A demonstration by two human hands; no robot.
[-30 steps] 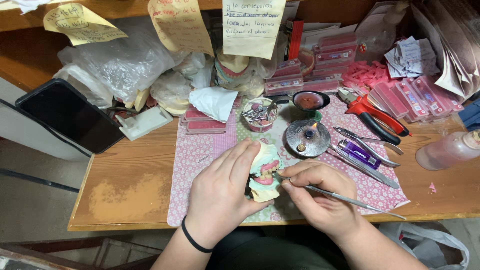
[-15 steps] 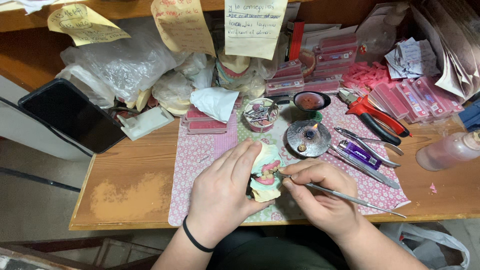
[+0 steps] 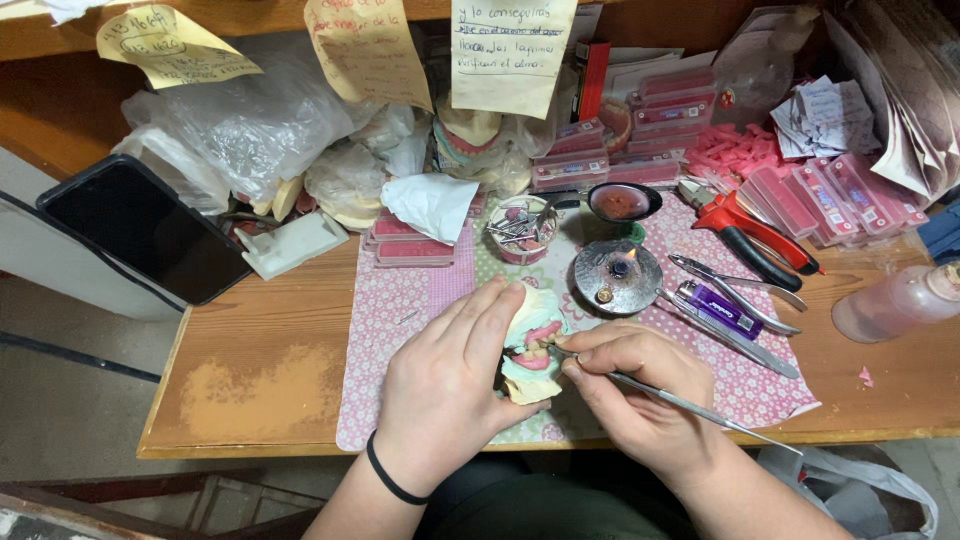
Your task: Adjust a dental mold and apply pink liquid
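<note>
Plaster dental model (image 3: 532, 345) with pink wax gums and a row of small teeth sits in the near middle of the scene, lifted just above the patterned pink mat (image 3: 400, 310) on the wooden counter (image 3: 250, 370). Left hand (image 3: 450, 385) has its grip wrapped around the cast's left side, fingers curled over the top edge. Right hand (image 3: 635, 385) pinches a slim metal wax tool (image 3: 690, 405) pen-fashion, its tip touching the teeth. Judging by its look, the cast is stiff, fairly light and brittle, and the wax is soft and easily marred, so the plaster base and sides seem the safest hold, away from the teeth. Just beyond, a small burner (image 3: 617, 275) shows a tiny flame; right of it lie a purple lighter (image 3: 718, 305), steel instruments (image 3: 740, 290) and red-handled pliers (image 3: 755, 235). Far left rests a dark phone (image 3: 140, 230).
</note>
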